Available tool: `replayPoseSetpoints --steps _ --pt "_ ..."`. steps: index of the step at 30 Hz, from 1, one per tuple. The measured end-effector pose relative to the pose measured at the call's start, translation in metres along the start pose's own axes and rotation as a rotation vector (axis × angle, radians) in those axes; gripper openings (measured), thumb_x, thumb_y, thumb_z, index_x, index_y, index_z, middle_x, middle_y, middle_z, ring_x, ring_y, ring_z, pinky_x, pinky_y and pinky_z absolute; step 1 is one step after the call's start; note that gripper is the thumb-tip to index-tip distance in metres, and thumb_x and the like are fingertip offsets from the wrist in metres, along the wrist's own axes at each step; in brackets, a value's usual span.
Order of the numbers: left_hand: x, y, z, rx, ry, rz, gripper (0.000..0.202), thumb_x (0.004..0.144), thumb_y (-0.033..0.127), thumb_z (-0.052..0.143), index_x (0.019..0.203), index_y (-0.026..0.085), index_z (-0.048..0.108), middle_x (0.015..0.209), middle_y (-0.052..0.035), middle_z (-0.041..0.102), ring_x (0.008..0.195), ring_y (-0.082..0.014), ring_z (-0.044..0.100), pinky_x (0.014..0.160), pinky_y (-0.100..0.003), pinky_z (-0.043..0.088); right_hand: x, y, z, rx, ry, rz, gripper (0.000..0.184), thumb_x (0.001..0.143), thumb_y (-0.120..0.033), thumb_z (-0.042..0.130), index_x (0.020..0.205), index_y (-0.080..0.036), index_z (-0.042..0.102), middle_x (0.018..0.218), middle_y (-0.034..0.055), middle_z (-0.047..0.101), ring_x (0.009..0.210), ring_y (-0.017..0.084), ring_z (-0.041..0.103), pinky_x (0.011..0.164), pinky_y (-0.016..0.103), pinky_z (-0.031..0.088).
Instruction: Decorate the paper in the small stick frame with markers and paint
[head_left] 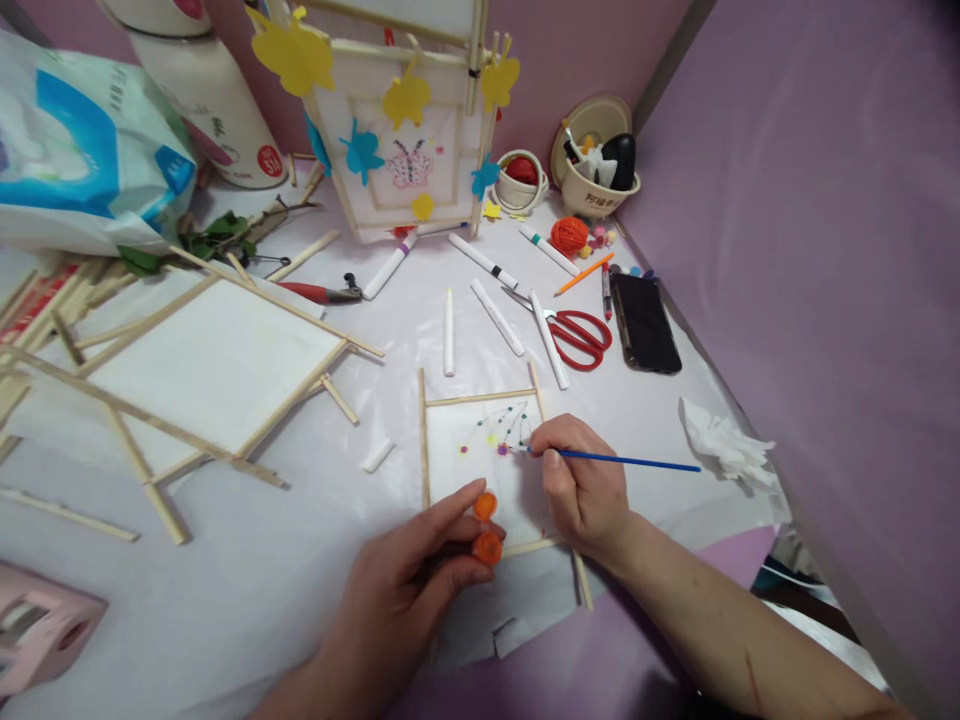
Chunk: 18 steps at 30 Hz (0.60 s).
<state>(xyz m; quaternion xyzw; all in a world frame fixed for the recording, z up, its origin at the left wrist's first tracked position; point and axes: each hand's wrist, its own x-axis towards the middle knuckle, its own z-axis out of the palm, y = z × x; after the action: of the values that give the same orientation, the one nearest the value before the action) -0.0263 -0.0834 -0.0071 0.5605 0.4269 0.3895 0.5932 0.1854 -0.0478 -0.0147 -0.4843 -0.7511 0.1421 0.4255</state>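
My right hand pinches a blue-handled paintbrush, its tip at a small purple flower drawn on white paper. Wooden sticks frame that paper, and the drawing also has dotted dark green stems and yellow spots. Between the thumb and fingers of my left hand is a small orange paint pot with its lid flipped up, over the lower part of the paper. Left of the frame lies a white marker cap.
Several markers, red-handled scissors and a phone lie beyond the frame. A paper lantern with yellow and blue cutouts stands at the back. Another stick frame is at left, a crumpled tissue at right.
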Motion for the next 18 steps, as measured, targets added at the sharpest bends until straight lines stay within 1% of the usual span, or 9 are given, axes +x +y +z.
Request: replayPoseSetpoints --steps 4,9,11,16,18 --pt "0.0000 -0.0011 -0.0002 0.006 -0.014 0.000 0.061 0.082 0.002 0.066 0.128 0.040 0.064 0.090 0.0085 0.076 0.078 -0.0061 0.072 0.075 -0.009 0.055 0.0006 -0.0006 0.0001 -0.008 -0.014 -0.007 0.014 0.089 -0.013 0.042 0.088 -0.020 0.054 0.077 0.0045 0.059 0.071 0.018 0.054 0.065 0.034 0.044" --pt "-0.0023 -0.0046 -0.0002 -0.013 -0.025 0.007 0.063 0.084 0.002 0.064 0.130 0.045 0.061 0.091 0.0097 0.075 0.079 -0.0055 0.072 0.075 -0.008 0.054 -0.0001 -0.0013 -0.0003 0.008 0.024 -0.029 0.015 0.090 -0.011 0.041 0.091 -0.020 0.054 0.077 0.0043 0.059 0.071 0.018 0.055 0.065 0.034 0.044" --pt "-0.0027 -0.0055 -0.0003 -0.010 -0.033 0.000 0.063 0.085 0.003 0.064 0.130 0.046 0.060 0.092 0.0103 0.075 0.081 -0.0052 0.072 0.076 -0.008 0.054 -0.0004 -0.0010 -0.0001 0.010 0.020 -0.036 0.015 0.090 -0.011 0.041 0.091 -0.020 0.054 0.077 0.0043 0.059 0.071 0.018 0.055 0.065 0.034 0.044" --pt "-0.0007 -0.0041 -0.0009 -0.003 -0.032 0.018 0.065 0.084 0.002 0.065 0.130 0.048 0.059 0.092 0.0114 0.076 0.081 -0.0042 0.072 0.076 -0.006 0.053 -0.0002 0.0000 0.0003 0.007 -0.012 -0.034 0.013 0.090 -0.012 0.042 0.089 -0.019 0.053 0.077 0.0045 0.059 0.071 0.018 0.054 0.065 0.034 0.044" --pt "-0.0004 -0.0035 -0.0011 0.012 -0.032 0.025 0.066 0.083 0.001 0.065 0.130 0.047 0.059 0.091 0.0115 0.076 0.079 -0.0038 0.071 0.076 -0.006 0.052 0.0001 0.0000 0.0001 0.010 -0.001 -0.043 0.013 0.090 -0.012 0.042 0.089 -0.019 0.053 0.077 0.0045 0.058 0.071 0.018 0.054 0.065 0.034 0.044"
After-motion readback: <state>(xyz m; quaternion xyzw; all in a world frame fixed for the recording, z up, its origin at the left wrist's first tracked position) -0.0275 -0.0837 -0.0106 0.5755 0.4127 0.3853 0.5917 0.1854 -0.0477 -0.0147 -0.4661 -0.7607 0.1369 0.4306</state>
